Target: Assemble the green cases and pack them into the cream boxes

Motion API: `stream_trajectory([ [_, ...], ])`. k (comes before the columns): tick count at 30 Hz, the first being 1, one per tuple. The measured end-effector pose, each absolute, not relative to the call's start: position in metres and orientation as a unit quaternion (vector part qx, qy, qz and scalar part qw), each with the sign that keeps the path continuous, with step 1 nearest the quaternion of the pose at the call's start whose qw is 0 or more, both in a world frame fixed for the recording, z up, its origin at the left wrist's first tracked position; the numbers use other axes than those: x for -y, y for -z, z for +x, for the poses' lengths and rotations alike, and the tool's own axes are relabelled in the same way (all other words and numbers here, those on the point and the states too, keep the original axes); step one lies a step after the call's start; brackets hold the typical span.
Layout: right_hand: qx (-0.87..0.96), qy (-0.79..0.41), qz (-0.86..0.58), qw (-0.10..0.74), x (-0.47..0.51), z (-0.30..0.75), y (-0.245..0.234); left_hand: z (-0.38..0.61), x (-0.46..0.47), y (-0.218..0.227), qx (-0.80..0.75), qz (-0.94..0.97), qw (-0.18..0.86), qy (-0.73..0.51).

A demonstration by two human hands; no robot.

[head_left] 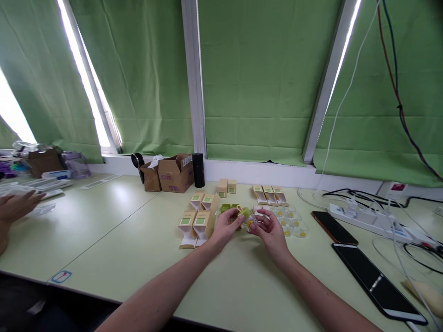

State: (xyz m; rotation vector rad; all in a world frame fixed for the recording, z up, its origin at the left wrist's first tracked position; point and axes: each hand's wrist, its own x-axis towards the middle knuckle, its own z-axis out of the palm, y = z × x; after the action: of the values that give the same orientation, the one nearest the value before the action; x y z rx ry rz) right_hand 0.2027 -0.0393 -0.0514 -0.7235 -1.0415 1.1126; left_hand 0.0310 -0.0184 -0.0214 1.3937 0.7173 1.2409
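Note:
My left hand (226,226) pinches a small green cap-like piece (245,212) with a pale loop on it. Close against that piece, my right hand (270,230) grips a clear plastic piece (249,223) with yellow inside; whether the two are joined I cannot tell. Several green pieces (225,207) lie just behind my left hand, partly hidden by it. To the right of my right hand sit several clear plastic pieces (286,221) with yellow centres. Left of my hands stand open cardboard boxes (200,221) with green labels and flaps hanging forward.
More small boxes stand behind: upright ones (227,186) and open ones (269,194). Two phones (374,276) and a power strip (367,221) with tangled cables are at right. Brown cartons (176,174) and a black cylinder (198,170) stand by the wall. Another person's hand (17,207) is far left.

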Motion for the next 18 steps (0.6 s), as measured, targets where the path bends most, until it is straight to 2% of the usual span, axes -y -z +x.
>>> stream_trajectory([
  [18,0.47,-0.493,-0.319,0.659,0.0389,0.2027,0.0524,0.0317,0.0199,0.0216,-0.315,0.597,0.524,-0.52],
])
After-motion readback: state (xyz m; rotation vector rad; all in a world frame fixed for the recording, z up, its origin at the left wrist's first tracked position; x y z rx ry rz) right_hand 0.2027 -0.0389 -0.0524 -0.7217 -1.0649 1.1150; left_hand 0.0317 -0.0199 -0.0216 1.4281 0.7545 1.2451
